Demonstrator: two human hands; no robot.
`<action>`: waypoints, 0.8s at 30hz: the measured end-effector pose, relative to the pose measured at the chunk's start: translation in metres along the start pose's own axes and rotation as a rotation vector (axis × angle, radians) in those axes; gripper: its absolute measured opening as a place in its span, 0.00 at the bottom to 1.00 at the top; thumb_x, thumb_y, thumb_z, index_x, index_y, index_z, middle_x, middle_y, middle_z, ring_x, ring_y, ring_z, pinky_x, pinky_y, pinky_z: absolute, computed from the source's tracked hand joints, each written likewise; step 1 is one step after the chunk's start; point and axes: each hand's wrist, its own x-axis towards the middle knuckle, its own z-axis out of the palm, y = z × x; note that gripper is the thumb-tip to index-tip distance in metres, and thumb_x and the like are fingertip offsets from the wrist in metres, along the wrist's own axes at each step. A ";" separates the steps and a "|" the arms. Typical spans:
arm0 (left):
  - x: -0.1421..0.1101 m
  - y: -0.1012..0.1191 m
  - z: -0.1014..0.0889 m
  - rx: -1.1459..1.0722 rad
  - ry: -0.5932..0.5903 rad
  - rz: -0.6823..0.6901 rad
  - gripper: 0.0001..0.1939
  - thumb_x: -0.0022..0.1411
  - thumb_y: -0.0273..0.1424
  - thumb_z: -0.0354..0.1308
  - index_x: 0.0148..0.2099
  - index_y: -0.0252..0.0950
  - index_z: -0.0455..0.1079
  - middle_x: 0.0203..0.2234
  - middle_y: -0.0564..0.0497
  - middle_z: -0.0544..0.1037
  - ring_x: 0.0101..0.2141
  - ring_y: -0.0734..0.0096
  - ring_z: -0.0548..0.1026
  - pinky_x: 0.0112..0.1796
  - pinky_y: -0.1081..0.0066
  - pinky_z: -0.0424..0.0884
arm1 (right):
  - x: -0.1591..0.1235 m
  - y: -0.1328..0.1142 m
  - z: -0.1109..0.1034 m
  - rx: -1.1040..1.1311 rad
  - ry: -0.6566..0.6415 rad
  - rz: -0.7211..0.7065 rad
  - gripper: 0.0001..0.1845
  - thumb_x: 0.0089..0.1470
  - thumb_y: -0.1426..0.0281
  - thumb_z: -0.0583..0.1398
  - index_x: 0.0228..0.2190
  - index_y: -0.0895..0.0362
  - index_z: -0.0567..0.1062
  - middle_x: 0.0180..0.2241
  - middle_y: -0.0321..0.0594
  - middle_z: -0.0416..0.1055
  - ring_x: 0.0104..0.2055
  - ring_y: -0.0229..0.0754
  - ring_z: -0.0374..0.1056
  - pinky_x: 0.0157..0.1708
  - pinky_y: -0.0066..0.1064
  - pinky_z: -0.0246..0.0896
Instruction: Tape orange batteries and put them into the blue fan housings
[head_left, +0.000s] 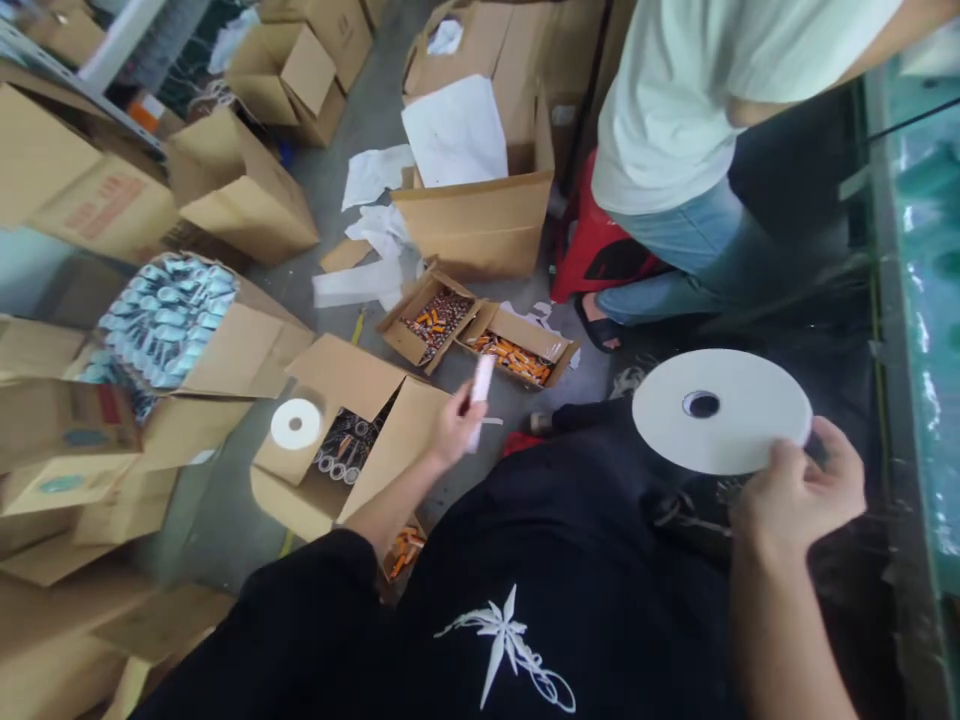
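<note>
My right hand [799, 490] is closed on the near edge of a large flat white roll of tape [720, 410] with a dark hole in its middle, held level above my lap. My left hand [457, 425] reaches out over the floor and pinches a small white strip [481, 388] that stands upright in its fingers. Just below that hand is an open cardboard box [352, 450] with a smaller white roll [295, 424] resting on its flap and several round parts inside.
Two small open boxes [480, 335] of orange pieces lie on the grey floor. A box of silvery-blue items [169, 315] stands at the left among many cartons. Another person [690, 160] in a light shirt and jeans sits ahead. A green-edged table [922, 330] runs along the right.
</note>
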 end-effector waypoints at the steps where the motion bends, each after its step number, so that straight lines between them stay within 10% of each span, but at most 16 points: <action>1: -0.004 -0.019 -0.026 0.081 0.081 -0.054 0.37 0.66 0.50 0.61 0.68 0.32 0.69 0.59 0.38 0.78 0.59 0.48 0.75 0.60 0.58 0.69 | 0.006 -0.001 0.001 0.050 -0.017 0.015 0.23 0.43 0.68 0.63 0.43 0.55 0.86 0.42 0.57 0.82 0.43 0.59 0.79 0.34 0.47 0.68; 5: -0.032 -0.089 -0.108 0.387 0.331 -0.305 0.37 0.64 0.45 0.64 0.68 0.28 0.69 0.62 0.28 0.74 0.67 0.35 0.66 0.67 0.46 0.58 | -0.005 0.003 -0.004 0.130 -0.048 0.105 0.18 0.40 0.70 0.64 0.35 0.52 0.87 0.40 0.53 0.82 0.42 0.61 0.77 0.33 0.49 0.65; 11: -0.024 -0.144 -0.159 0.641 0.399 -0.429 0.29 0.72 0.43 0.61 0.68 0.33 0.67 0.66 0.35 0.70 0.67 0.44 0.66 0.67 0.38 0.59 | -0.050 0.014 -0.022 0.101 -0.102 0.170 0.22 0.39 0.67 0.63 0.39 0.58 0.85 0.36 0.43 0.77 0.34 0.46 0.70 0.29 0.36 0.63; 19: 0.081 -0.154 -0.149 0.826 0.264 -0.347 0.23 0.71 0.40 0.63 0.63 0.36 0.71 0.60 0.41 0.74 0.57 0.54 0.75 0.57 0.47 0.75 | -0.077 0.014 -0.043 0.075 -0.085 0.321 0.23 0.39 0.62 0.66 0.40 0.58 0.82 0.32 0.39 0.74 0.29 0.41 0.63 0.25 0.32 0.55; 24: 0.090 -0.134 -0.130 0.964 0.258 -0.330 0.22 0.72 0.40 0.63 0.62 0.36 0.71 0.58 0.42 0.75 0.54 0.56 0.77 0.53 0.51 0.78 | -0.086 0.019 -0.060 0.110 -0.035 0.365 0.27 0.38 0.60 0.67 0.41 0.59 0.83 0.37 0.42 0.78 0.30 0.40 0.65 0.27 0.29 0.57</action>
